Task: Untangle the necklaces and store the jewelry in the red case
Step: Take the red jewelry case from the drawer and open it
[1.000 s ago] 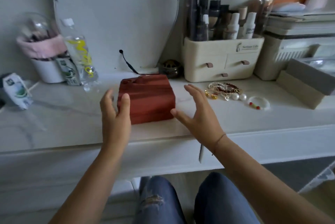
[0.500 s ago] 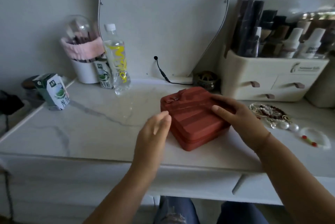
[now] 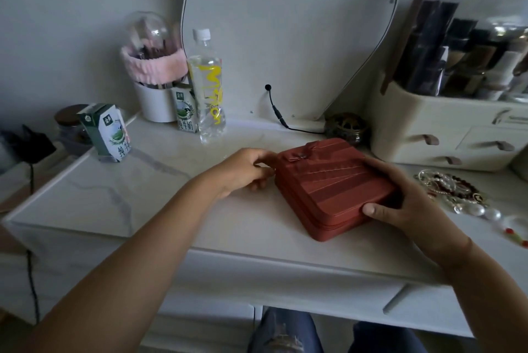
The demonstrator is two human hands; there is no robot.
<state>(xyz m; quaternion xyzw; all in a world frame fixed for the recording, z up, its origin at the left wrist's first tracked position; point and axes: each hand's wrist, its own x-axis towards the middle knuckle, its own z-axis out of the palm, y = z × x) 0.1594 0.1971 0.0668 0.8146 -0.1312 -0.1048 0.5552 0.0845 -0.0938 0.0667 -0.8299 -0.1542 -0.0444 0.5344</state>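
Red case (image 3: 334,189) sits near the table (image 3: 143,195) front edge, right hand (image 3: 405,204) gripping its right side, left hand (image 3: 243,171) pinching its left corner.

The case (image 3: 334,187) is brick red, its lid striped in fanning bands of lighter and darker red. The table (image 3: 143,195) is white marble with grey veins. The necklaces (image 3: 451,189) mix gold, dark red and white pearls; the bracelet (image 3: 514,234) is pale with red and green beads. The bottle (image 3: 207,87) is clear with yellow lettering and a white cap. The carton (image 3: 107,132) is green and white. The headband (image 3: 151,65) is pink, the cup (image 3: 154,104) white, the organiser (image 3: 428,129) cream with brown handles, the jeans (image 3: 285,332) blue.
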